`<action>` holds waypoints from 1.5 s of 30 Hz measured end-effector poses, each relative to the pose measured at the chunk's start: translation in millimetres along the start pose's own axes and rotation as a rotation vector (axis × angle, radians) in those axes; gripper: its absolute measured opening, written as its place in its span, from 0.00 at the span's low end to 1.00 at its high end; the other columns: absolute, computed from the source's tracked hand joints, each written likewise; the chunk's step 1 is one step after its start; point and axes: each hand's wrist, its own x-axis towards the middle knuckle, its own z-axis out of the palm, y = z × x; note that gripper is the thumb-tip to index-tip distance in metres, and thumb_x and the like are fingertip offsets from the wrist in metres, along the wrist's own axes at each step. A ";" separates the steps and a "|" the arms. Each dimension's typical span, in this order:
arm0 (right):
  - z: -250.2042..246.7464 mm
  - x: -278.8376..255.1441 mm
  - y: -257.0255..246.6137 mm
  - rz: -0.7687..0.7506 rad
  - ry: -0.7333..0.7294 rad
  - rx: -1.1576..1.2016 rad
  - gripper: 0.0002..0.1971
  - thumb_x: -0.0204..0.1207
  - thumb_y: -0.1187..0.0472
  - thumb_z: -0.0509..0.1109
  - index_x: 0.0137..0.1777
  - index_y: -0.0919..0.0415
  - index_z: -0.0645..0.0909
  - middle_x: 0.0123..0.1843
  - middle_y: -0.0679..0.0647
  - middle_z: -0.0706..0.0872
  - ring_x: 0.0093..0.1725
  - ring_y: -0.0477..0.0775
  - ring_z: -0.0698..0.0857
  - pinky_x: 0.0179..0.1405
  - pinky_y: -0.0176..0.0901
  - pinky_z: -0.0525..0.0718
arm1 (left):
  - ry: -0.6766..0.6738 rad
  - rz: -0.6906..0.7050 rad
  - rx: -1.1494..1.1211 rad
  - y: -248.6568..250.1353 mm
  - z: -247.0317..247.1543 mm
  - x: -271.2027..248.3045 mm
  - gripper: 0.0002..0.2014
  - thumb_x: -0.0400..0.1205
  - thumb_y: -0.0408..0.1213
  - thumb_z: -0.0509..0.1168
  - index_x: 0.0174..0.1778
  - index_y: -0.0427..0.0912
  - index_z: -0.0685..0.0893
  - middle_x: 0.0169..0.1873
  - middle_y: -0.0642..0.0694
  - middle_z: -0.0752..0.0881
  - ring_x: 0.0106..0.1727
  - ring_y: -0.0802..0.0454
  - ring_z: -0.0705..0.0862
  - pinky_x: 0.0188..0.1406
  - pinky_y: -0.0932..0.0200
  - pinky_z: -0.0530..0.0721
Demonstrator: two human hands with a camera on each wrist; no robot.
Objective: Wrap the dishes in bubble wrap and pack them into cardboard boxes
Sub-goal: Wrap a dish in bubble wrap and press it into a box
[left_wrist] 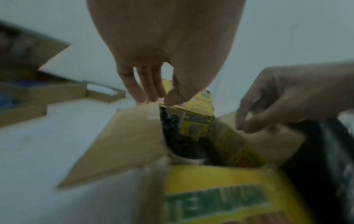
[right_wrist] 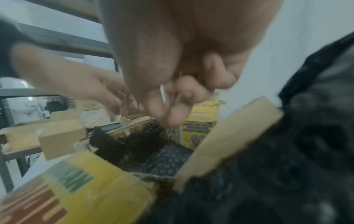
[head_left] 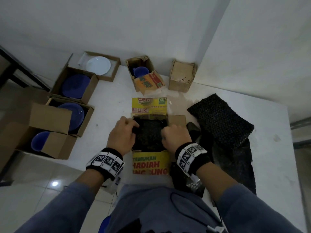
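An open yellow printed cardboard box stands on the white table in front of me. A bundle in black bubble wrap lies inside it, also seen in the wrist views. My left hand is at the box's left rim, its fingers fairly straight and pointing down at the far left corner. My right hand hovers over the right rim with its fingers curled; nothing shows in it. What the bundle holds is hidden.
Loose black bubble wrap sheets lie to the right. Open boxes on the left hold blue plates and a blue bowl. Behind are a white plate, a blue cup in a box, and a brown box.
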 end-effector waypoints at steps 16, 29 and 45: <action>20.0 0.0 -16.3 -0.083 -0.145 0.217 0.10 0.80 0.55 0.67 0.45 0.61 0.83 0.46 0.57 0.80 0.44 0.61 0.82 0.43 0.52 0.84 | 0.117 0.012 0.086 -1.7 -14.3 20.1 0.12 0.76 0.29 0.67 0.52 0.47 0.84 0.48 0.45 0.80 0.48 0.42 0.81 0.37 0.50 0.82; 13.0 20.1 -32.4 0.112 -0.307 0.313 0.07 0.80 0.62 0.67 0.55 0.64 0.77 0.52 0.61 0.80 0.50 0.63 0.83 0.50 0.52 0.86 | -0.460 -0.216 -0.189 19.2 19.4 -0.1 0.20 0.80 0.29 0.61 0.69 0.41 0.78 0.62 0.38 0.79 0.59 0.38 0.82 0.58 0.46 0.84; 27.8 67.8 -34.7 0.238 -0.388 0.481 0.22 0.81 0.62 0.63 0.75 0.65 0.71 0.77 0.68 0.69 0.71 0.67 0.76 0.63 0.52 0.79 | -0.505 -0.729 -0.563 31.9 40.2 30.2 0.36 0.83 0.38 0.56 0.87 0.52 0.49 0.86 0.39 0.52 0.81 0.33 0.63 0.73 0.49 0.73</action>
